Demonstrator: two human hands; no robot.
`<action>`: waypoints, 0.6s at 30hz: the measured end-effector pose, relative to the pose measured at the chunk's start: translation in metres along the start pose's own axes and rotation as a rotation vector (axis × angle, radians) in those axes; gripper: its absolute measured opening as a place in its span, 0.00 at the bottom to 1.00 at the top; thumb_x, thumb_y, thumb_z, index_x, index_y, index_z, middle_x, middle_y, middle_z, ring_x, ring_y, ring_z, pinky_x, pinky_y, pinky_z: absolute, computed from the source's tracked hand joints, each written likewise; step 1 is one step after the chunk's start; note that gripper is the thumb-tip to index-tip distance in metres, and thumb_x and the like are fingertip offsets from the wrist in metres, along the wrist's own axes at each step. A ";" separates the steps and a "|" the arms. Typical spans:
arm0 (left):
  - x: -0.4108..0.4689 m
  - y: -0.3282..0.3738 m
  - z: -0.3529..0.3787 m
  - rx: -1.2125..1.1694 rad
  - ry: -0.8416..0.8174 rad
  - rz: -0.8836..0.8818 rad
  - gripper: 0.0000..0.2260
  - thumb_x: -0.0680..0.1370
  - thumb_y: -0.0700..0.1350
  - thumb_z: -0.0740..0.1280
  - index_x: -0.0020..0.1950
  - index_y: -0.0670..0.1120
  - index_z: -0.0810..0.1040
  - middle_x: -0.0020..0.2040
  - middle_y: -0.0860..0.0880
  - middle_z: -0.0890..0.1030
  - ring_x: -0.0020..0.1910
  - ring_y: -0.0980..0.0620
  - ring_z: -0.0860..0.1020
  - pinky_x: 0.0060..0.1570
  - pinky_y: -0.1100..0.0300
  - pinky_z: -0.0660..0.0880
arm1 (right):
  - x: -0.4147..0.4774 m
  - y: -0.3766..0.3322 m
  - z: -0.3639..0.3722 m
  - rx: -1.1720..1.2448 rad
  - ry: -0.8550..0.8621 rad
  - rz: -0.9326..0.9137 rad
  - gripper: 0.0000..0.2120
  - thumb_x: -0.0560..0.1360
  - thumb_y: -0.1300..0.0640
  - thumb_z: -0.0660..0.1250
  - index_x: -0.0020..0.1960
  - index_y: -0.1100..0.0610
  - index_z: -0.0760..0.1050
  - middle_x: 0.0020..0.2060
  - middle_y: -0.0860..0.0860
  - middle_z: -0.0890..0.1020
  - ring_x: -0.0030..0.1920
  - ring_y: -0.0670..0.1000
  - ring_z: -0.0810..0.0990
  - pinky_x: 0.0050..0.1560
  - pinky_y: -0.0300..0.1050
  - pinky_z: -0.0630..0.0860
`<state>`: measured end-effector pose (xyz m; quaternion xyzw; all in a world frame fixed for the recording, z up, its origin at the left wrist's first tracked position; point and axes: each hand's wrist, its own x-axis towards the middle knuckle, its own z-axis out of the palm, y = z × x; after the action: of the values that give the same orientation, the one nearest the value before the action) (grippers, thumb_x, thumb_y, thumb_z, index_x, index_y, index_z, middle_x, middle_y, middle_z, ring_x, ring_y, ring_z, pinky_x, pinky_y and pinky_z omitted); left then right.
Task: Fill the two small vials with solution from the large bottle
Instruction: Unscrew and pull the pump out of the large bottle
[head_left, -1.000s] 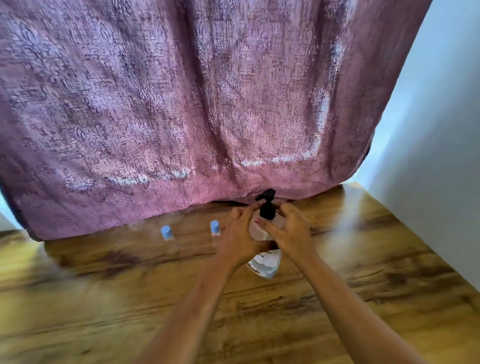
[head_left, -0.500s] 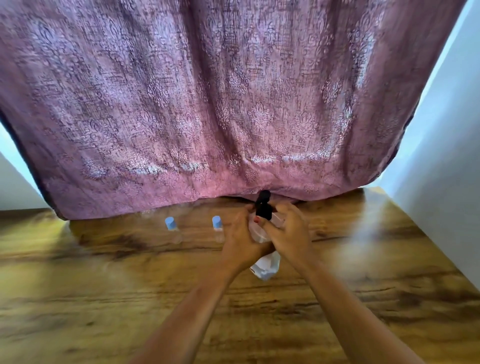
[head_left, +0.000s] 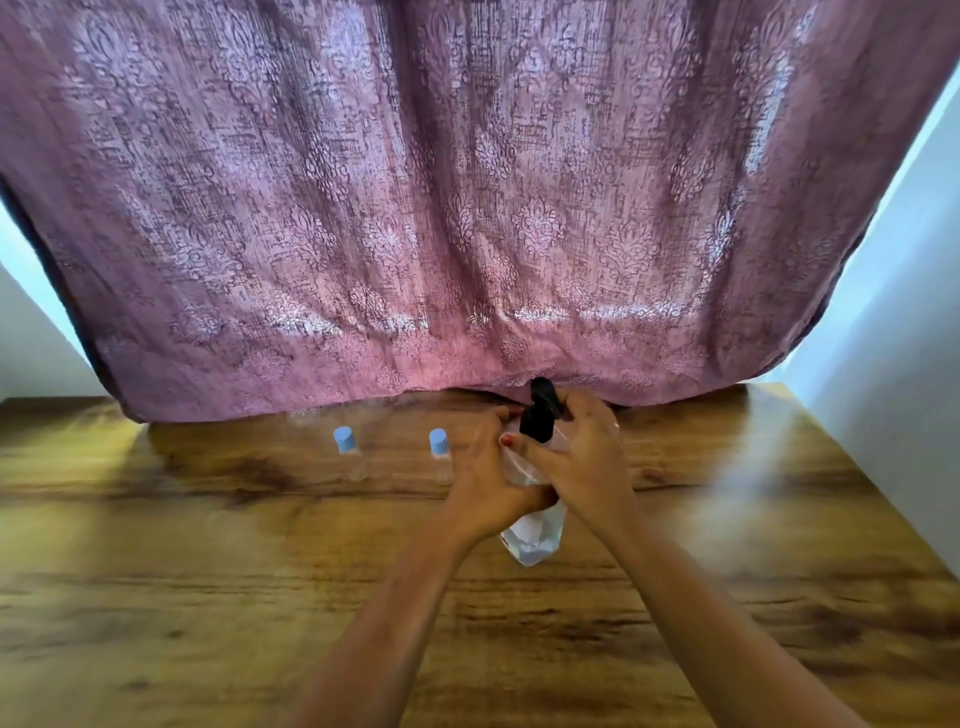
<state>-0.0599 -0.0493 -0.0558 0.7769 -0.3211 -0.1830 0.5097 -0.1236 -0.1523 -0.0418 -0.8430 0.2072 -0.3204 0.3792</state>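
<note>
Currently, both hands meet on the large bottle (head_left: 535, 538) at the centre of the frame, just below the hem of the purple curtain (head_left: 467, 208).

**Grip state**
- The left hand (head_left: 485, 483) is wrapped round the clear body of the bottle, fingers curled behind it.
- The right hand (head_left: 584, 462) is curled over the shoulder of the bottle, thumb and fingers pinching the black pump top (head_left: 540, 421) at its collar.

**Bottle position**
- The long axis runs up the frame, base toward the lower edge and pump toward the curtain.
- Whether the base rests on the wooden table (head_left: 208, 597) or is lifted clear cannot be determined.

**Vial position**
- The inner vial (head_left: 440, 457) stands upright just beside the left hand, on its left-of-frame side.
- The outer vial (head_left: 349, 453) stands upright further left, apart from the first.
- Both carry blue caps.

**Governing relation**
- Both vials lie to the left of the grip, roughly level with the pump in the frame.
- The left hand is the nearer hand to them.
- Judgement: the pump top probably has to come off first, and the vials uncapped, before any pouring. The bottle would then tip leftward across the frame.
</note>
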 end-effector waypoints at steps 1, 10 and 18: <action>0.000 0.000 0.000 -0.007 -0.004 0.007 0.31 0.63 0.42 0.76 0.60 0.53 0.65 0.53 0.59 0.76 0.53 0.60 0.76 0.50 0.63 0.75 | 0.000 0.000 0.001 -0.011 0.007 0.014 0.26 0.63 0.40 0.74 0.54 0.55 0.75 0.48 0.47 0.77 0.53 0.49 0.74 0.55 0.50 0.72; 0.012 -0.009 -0.003 0.033 -0.017 0.026 0.36 0.62 0.52 0.74 0.66 0.54 0.62 0.58 0.59 0.72 0.58 0.59 0.73 0.56 0.56 0.74 | 0.011 0.005 -0.012 0.210 -0.202 0.016 0.16 0.71 0.57 0.72 0.56 0.53 0.73 0.50 0.45 0.81 0.54 0.43 0.78 0.55 0.41 0.74; 0.015 -0.010 -0.004 0.020 -0.009 0.022 0.37 0.62 0.52 0.74 0.67 0.53 0.61 0.58 0.58 0.73 0.57 0.61 0.73 0.53 0.61 0.75 | 0.014 0.009 -0.007 0.327 -0.324 0.029 0.13 0.76 0.59 0.66 0.60 0.54 0.71 0.53 0.49 0.80 0.57 0.46 0.78 0.61 0.51 0.74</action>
<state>-0.0437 -0.0540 -0.0631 0.7776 -0.3338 -0.1775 0.5024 -0.1195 -0.1695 -0.0394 -0.8075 0.1012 -0.2049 0.5438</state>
